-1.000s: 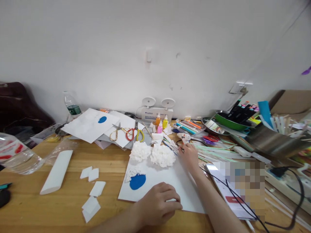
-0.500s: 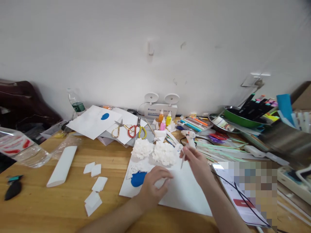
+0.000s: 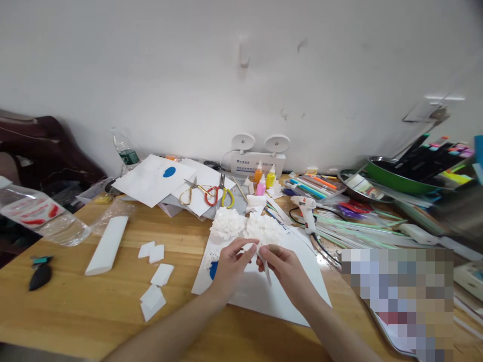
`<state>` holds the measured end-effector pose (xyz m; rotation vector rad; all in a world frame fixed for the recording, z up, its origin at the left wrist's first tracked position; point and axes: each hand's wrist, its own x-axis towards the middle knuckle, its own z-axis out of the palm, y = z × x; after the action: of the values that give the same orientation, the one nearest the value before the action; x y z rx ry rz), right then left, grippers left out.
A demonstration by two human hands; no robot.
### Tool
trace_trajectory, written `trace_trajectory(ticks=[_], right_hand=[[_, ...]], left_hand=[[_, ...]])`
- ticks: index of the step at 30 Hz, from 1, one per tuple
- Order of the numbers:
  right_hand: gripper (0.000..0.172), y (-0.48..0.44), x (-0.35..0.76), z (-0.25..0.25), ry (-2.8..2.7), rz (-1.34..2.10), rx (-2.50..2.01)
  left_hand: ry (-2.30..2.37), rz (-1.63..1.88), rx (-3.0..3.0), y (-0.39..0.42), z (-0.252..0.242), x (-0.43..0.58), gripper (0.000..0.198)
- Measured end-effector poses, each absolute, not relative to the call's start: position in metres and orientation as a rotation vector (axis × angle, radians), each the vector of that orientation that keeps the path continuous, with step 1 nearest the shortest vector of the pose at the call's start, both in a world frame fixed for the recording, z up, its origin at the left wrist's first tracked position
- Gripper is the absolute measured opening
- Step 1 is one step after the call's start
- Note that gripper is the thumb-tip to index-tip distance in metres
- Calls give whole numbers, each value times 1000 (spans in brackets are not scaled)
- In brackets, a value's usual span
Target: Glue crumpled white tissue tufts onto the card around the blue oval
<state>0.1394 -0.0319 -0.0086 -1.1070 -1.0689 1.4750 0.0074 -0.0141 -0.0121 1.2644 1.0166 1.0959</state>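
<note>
My left hand point(image 3: 229, 265) and my right hand point(image 3: 285, 266) meet above a white sheet of paper point(image 3: 279, 296) on the wooden table point(image 3: 94, 311). My right hand pinches a thin white stick point(image 3: 265, 265) that hangs down from its fingers. My left hand's fingertips close on the stick's top end. A blue blob point(image 3: 213, 269) on the sheet peeks out beside my left hand. Two fluffy white paper balls point(image 3: 245, 226) lie at the sheet's far edge, just beyond both hands.
Small white paper scraps point(image 3: 155, 281) and a white strip point(image 3: 107, 245) lie left. Behind are scissors point(image 3: 211, 191), paint bottles point(image 3: 264, 179), a glue gun point(image 3: 306, 211), pens and straws point(image 3: 332, 221). A green bowl of markers point(image 3: 400, 178) stands right; a plastic bottle point(image 3: 41, 218) lies left.
My right hand came back from the pile near the glue gun holding the stick. My left hand lifted off the sheet and met it. The camera view shifted left.
</note>
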Motion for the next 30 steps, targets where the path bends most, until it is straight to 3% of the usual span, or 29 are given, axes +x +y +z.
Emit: trace_trajectory(ticks=[3, 8, 15, 18, 24, 30], right_hand=[[31, -33, 138, -10, -1177, 1414, -1174], [33, -32, 146, -14, -1380, 1007, -1292], [23, -29, 153, -9, -1370, 1282, -1165], [22, -28, 152, -7, -1306, 1306, -1163], [21, -29, 153, -7, -1241, 1332, -1123], [28, -25, 165, -9, -1405, 1328, -1206]], left_hand=[[1002, 1093, 1229, -15, -7, 7, 26], [1127, 1027, 1566, -19, -6, 6, 24], [997, 824, 1947, -24, -8, 3, 13], [992, 794, 1839, -26, -6, 4, 12], [863, 769, 1476, -26, -5, 7, 29], [967, 734, 1492, -26, -10, 5, 20]])
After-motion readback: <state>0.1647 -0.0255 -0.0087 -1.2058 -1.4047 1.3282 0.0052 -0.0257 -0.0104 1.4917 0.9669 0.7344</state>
